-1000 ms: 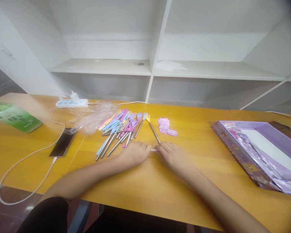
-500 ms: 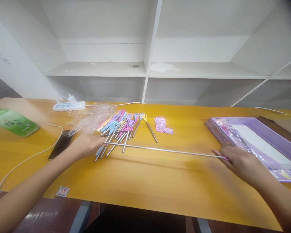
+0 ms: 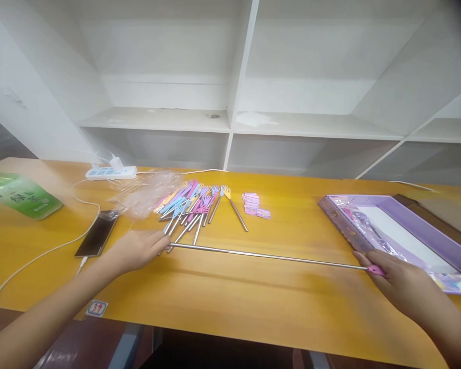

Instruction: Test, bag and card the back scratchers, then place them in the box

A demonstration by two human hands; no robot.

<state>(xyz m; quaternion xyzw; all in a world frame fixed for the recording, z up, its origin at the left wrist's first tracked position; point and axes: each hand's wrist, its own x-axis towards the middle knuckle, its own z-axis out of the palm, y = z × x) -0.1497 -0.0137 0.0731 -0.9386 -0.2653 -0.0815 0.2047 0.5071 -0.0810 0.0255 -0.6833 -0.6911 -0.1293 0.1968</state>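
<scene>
Stretched across the front of the table is a telescopic back scratcher, its thin metal rod pulled out long. My left hand is closed around the rod's left end. At the other end, my right hand grips the pink head, part of which shows between the fingers. Behind the rod lies a pile of short back scratchers with pink, blue, purple and yellow hand-shaped heads and metal shafts. One yellow back scratcher lies at the pile's right edge. Small pink cards sit to the right of it.
A purple box with plastic-wrapped contents is at the right. Clear plastic bags, a phone on a white cable, a power strip and a green bottle occupy the left. White shelves stand behind the table.
My right hand has moved right and slightly down, and more of the pink head shows. The rod spans farther between my hands. My left hand is slightly lower, and the view has shifted a little.
</scene>
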